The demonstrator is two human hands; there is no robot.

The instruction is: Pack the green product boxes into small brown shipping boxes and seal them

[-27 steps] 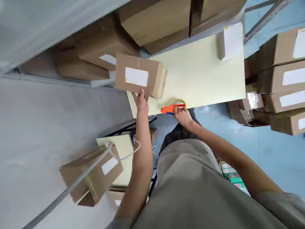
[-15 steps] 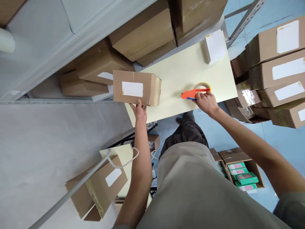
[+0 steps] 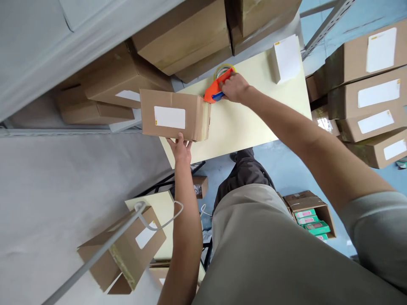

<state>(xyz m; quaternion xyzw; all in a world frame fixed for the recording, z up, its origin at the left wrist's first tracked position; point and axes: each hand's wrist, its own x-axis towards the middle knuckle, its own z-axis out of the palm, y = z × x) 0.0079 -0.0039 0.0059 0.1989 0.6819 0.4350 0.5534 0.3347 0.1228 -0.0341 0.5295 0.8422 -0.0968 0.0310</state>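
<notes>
A brown cardboard box with a white label lies on the left end of a pale yellow table. My left hand presses its near side, fingers wrapped against the box's edge. My right hand grips an orange tape dispenser with a yellow-rimmed tape roll, held at the far right end of the box, its nose touching the box's top corner.
A small white box stands at the table's far right. Stacked cardboard boxes line the back, more labelled ones sit at right. An open carton of green packets lies on the blue floor. Another labelled box sits lower left.
My right hand carried the tape dispenser from the table's near edge across to the far end of the box. My left hand stayed on the box.
</notes>
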